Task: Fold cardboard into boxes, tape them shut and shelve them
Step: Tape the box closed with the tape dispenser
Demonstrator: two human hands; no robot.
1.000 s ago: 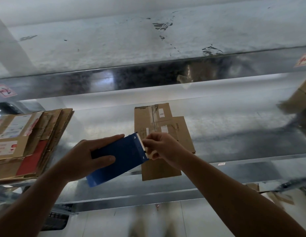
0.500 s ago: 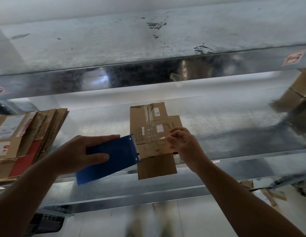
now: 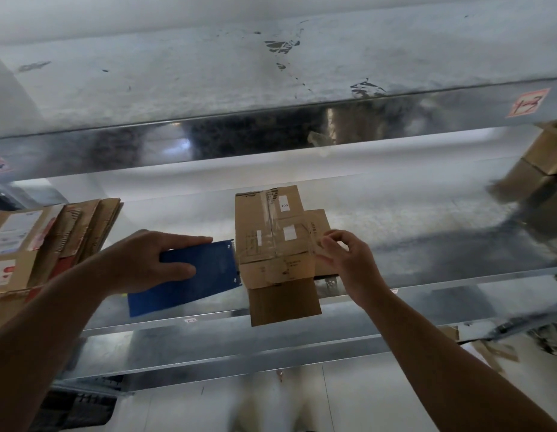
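Right hand (image 3: 345, 263) pulled rightward off blue flat tape dispenser (image 3: 190, 275); clear tape strip (image 3: 289, 244) now spans small brown cardboard box (image 3: 271, 275) at metal shelf (image 3: 442, 241) front edge. Right fingers (image 3: 328, 241) pinch tape end; left hand (image 3: 143, 260) grips dispenser. Tape likely flimsy, sticky: hold ends only. Box likely light, crushable.

Blurred boxes (image 3: 539, 169) (perhaps two) are cropped at right.
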